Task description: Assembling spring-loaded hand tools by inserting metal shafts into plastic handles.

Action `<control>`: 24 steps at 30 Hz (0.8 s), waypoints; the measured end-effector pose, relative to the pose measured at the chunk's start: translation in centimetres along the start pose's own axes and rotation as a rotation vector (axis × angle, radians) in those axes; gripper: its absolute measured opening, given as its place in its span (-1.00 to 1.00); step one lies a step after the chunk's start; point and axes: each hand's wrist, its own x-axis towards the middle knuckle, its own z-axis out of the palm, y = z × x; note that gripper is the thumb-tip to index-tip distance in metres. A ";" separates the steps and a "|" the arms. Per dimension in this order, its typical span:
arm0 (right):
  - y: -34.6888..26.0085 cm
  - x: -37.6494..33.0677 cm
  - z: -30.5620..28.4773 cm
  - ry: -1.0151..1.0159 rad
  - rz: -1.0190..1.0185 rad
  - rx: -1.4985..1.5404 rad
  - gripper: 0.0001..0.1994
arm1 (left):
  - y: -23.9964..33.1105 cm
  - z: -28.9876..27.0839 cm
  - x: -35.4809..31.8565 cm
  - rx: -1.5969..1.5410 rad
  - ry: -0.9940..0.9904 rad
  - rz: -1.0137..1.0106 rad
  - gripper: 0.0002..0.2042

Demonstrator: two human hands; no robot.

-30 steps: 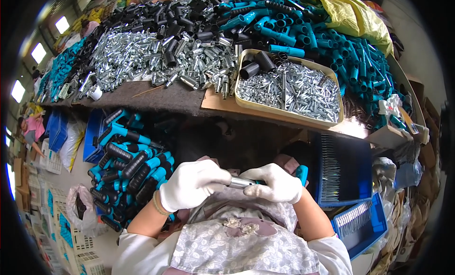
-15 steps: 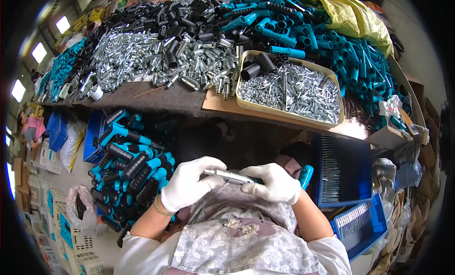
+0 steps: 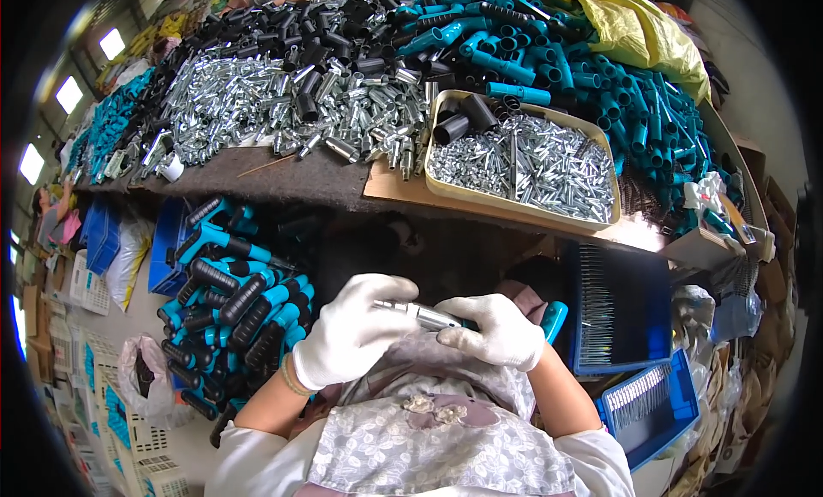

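Both my hands wear white gloves and meet in front of my apron. My right hand (image 3: 493, 332) is wrapped round a teal tool with a silver metal nose (image 3: 420, 315). Its teal rear part (image 3: 555, 320) sticks out beyond the right wrist, while the middle is hidden by the fingers. My left hand (image 3: 360, 330) curls round the tip of the metal nose, fingers above and thumb below. How firmly the left fingertips touch the tip cannot be made out.
Teal-and-black tools (image 3: 244, 304) are heaped at my left. Ahead, the bench holds silver metal parts (image 3: 231, 98), black sleeves (image 3: 343, 34), teal tubes (image 3: 600, 90) and a cream tray (image 3: 435, 182) of small pins. Blue bins (image 3: 634, 326) with metal rods stand at my right.
My left hand has turned over the metal nose, its fingers lifted and rolled a little forward. The right hand and the tool stay nearly in place.
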 end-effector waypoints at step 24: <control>-2.4 -0.5 0.5 0.123 -0.170 -0.215 -0.61 | 0.7 0.1 -0.4 -0.278 0.041 -0.255 -0.77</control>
